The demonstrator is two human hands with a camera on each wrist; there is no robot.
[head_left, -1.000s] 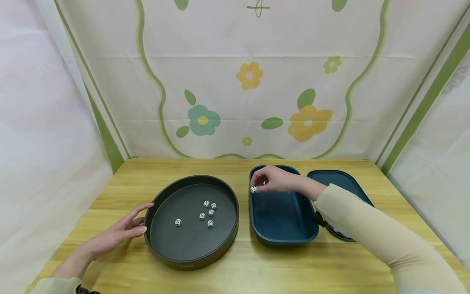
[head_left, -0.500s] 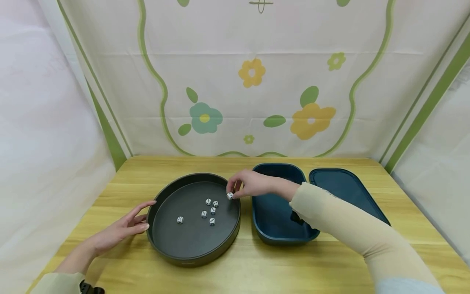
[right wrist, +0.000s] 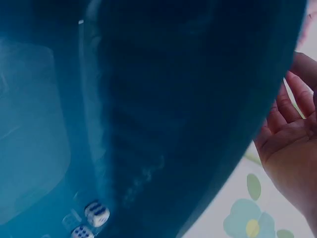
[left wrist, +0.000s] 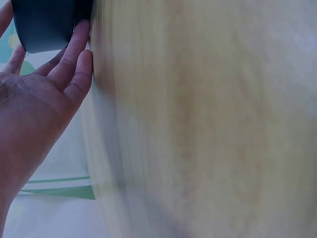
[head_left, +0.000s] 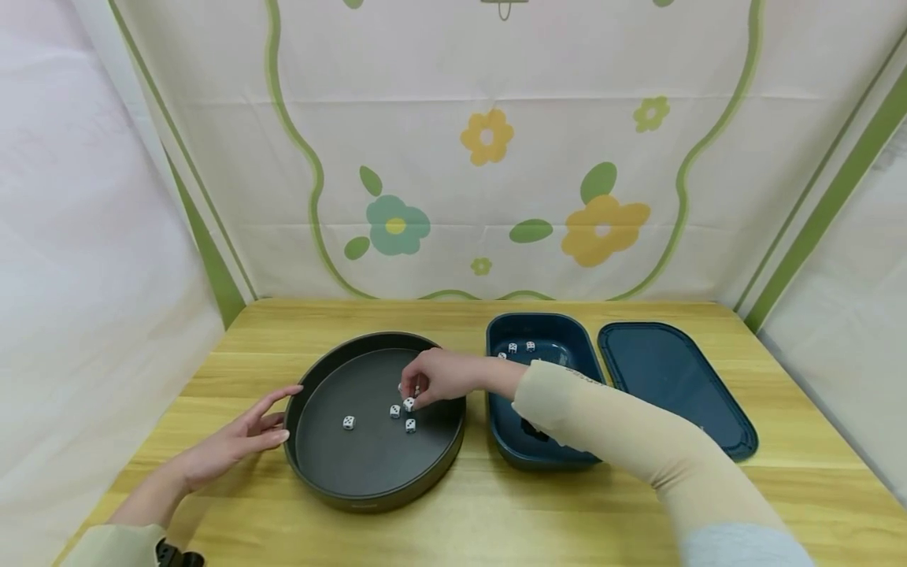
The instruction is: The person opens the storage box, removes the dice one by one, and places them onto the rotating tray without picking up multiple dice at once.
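Observation:
A dark round pan [head_left: 354, 465] stands on the table with several white dice in it, one of them [head_left: 349, 423] apart at the left. My left hand [head_left: 227, 449] touches the pan's left side with spread, nearly straight fingers; in the left wrist view that hand [left wrist: 44, 99] lies against the dark wall. Over the pan's right half, my right hand [head_left: 446, 374] pinches a die [head_left: 409, 404] between thumb and fingertips, partly covering the dice behind. The right wrist view shows this hand [right wrist: 292, 134] beyond the box wall, its fingertips hidden.
A blue rectangular box [head_left: 505, 449] stands right of the pan, under my right forearm, with several dice, one [head_left: 530, 346] near its back. Its flat blue lid [head_left: 655, 362] lies farther right. A printed cloth [head_left: 439, 173] hangs behind the table.
My right hand has moved left from above the box, past the pan's rim and over the pan, carrying the die. Dice in the box have come into view. The left hand stays at the pan.

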